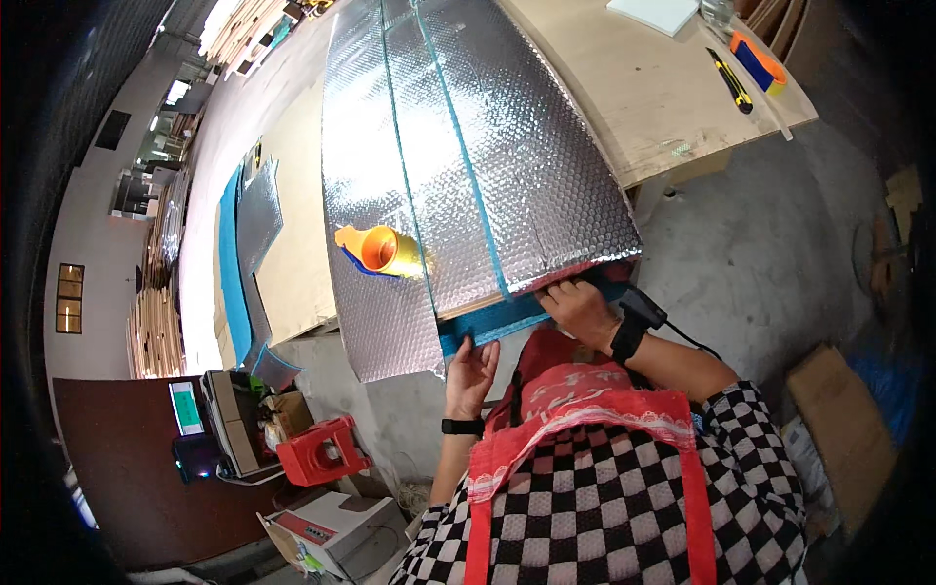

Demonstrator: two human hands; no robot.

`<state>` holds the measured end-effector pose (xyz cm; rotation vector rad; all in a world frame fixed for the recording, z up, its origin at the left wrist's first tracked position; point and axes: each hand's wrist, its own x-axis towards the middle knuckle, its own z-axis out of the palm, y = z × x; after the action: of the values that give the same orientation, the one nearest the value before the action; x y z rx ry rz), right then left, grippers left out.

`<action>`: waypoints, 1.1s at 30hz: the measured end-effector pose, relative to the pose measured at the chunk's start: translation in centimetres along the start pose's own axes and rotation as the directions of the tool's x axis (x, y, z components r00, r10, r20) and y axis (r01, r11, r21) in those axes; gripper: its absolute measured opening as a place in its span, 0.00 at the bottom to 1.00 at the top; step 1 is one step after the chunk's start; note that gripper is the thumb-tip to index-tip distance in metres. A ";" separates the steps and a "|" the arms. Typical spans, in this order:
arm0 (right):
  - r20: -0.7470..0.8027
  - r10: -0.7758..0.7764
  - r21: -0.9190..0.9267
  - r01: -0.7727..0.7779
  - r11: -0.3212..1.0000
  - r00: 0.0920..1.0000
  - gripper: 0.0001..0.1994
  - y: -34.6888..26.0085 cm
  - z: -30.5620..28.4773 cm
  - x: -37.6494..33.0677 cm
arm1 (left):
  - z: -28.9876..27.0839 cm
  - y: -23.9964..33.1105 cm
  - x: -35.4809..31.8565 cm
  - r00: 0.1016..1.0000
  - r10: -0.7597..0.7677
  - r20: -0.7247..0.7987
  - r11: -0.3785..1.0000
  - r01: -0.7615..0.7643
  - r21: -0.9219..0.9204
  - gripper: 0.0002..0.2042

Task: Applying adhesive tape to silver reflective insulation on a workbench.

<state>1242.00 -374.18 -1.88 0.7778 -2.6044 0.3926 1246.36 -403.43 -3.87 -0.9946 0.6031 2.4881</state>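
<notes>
A long silver bubble-foil sheet (546, 146) with teal tape strips covers the middle of the table and reaches over its near edge. Its front flap is lifted on the right, and a blue underside (492, 324) shows below it. My right hand (582, 312) is closed at this front edge, fingers curled on the foil sheet. Just left of it, my left hand (472, 378) is palm up by the blue underside, thumb and fingers apart, fingertips at its edge. An orange and yellow tape dispenser (402, 255) with a blue part rests on the foil, ahead of my left hand.
On the wooden tabletop (624, 93) at right lie a yellow-black utility knife (731, 82), another orange-blue dispenser (758, 63) and a white board (655, 12). Foil and blue offcuts (259, 219) lie at left. A red plastic stool (324, 449) and white box (339, 531) stand lower left.
</notes>
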 end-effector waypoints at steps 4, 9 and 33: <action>-0.006 0.023 -0.050 -0.023 0.998 1.000 0.10 0.1 0.6 -0.1 | 3.2 -1.1 -3.8 0.990 0.144 -0.006 0.916 -0.131 0.379 0.13; -0.029 0.025 0.020 -0.024 0.999 0.999 0.06 0.2 -0.4 0.3 | -1.8 1.2 -8.8 0.752 0.620 0.223 0.045 -0.317 0.947 0.08; 0.162 0.134 -0.002 -0.135 0.991 0.978 0.09 -1.3 -2.4 1.7 | -1.8 14.7 1.0 0.368 0.111 0.923 -0.994 0.023 0.111 0.31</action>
<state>1242.16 -375.14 1.13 0.6635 -2.8192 0.3954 1239.29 -416.39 -2.17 -0.6486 -2.6460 0.1322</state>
